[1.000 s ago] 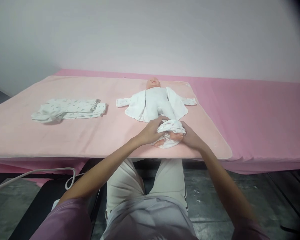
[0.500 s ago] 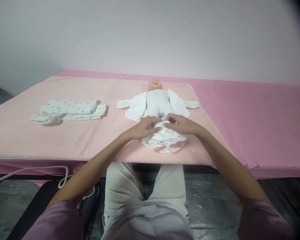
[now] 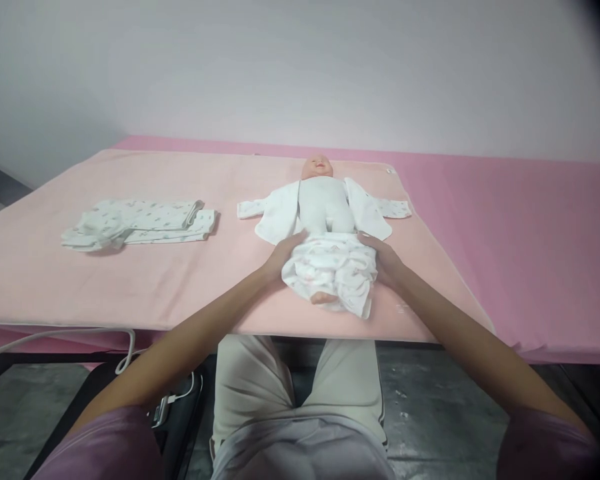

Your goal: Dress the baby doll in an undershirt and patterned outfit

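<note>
A baby doll [image 3: 323, 200] lies on its back, its head at the far side and its legs toward me. Its arms are in the sleeves of a white baby jacket [image 3: 279, 212], which is spread apart at the front. Patterned white baby pants [image 3: 330, 263] are bunched around the lower legs, and one foot shows at the near end. My left hand [image 3: 287, 252] grips the left side of the waistband, thumb on top. My right hand [image 3: 381, 257] grips the right side the same way; the fingers of both hands are partly hidden by the cloth.
Folded patterned baby clothes [image 3: 145, 223] lie to the left on the peach mat [image 3: 190, 280]. The pink sheet [image 3: 530, 247] extends to the right. A white cable [image 3: 100, 331] hangs at the table's front left edge, and a wall [image 3: 300, 73] stands behind.
My hands have moved apart from the middle of the pants to their two sides. The waistband is now stretched wide across the legs, and less of the feet shows.
</note>
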The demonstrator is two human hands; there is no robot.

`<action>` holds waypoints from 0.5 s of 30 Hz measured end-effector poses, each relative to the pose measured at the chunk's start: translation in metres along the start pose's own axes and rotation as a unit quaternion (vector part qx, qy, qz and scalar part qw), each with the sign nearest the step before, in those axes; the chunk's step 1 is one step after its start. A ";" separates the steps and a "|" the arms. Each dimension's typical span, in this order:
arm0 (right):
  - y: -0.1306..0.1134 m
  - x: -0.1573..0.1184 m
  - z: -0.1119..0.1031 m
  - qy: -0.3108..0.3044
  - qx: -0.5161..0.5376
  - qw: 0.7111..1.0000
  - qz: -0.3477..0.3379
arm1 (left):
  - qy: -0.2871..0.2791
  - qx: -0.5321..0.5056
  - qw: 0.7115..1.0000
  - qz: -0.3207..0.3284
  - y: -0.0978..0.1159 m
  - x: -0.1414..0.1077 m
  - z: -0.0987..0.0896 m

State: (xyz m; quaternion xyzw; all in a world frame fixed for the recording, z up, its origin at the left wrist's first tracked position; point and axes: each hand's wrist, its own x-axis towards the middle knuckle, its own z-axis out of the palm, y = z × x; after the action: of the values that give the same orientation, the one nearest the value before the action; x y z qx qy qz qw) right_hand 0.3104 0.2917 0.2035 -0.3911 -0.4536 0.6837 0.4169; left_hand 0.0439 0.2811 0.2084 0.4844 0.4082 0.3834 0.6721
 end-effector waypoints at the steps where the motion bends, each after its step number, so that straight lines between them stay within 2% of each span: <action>1: 0.002 0.003 0.002 0.007 0.036 0.999 -0.001 | -0.016 -0.054 0.998 -0.020 0.002 0.000 -0.001; 2: 0.004 0.007 0.003 0.013 0.050 0.999 -0.006 | -0.019 -0.097 0.995 -0.030 0.003 0.000 -0.003; 4: 0.004 0.012 -0.001 0.019 0.024 0.999 -0.021 | 0.019 -0.124 0.992 -0.015 0.003 -0.002 -0.013; 6: -0.001 0.013 -0.011 0.013 -0.052 0.997 -0.047 | 0.082 -0.104 0.991 0.028 0.003 -0.005 -0.030; 8: -0.010 0.012 -0.020 0.014 -0.128 0.988 -0.082 | 0.111 -0.073 0.989 0.068 0.005 -0.006 -0.049; 10: -0.020 0.012 -0.026 0.031 -0.173 0.978 -0.114 | 0.116 -0.052 0.987 0.101 0.009 -0.005 -0.064; 12: -0.026 0.015 -0.024 0.060 -0.190 0.971 -0.133 | 0.117 -0.041 0.986 0.112 0.013 0.001 -0.070; 15: -0.027 0.027 -0.014 0.108 -0.159 0.976 -0.106 | 0.106 -0.057 0.990 0.072 0.014 0.015 -0.065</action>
State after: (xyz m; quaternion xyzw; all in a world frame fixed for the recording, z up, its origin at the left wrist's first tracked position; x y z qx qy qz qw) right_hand 0.3200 0.3276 0.2206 -0.4733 -0.5476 0.5087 0.4663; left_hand -0.0122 0.3197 0.2060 0.4303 0.4187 0.5028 0.6219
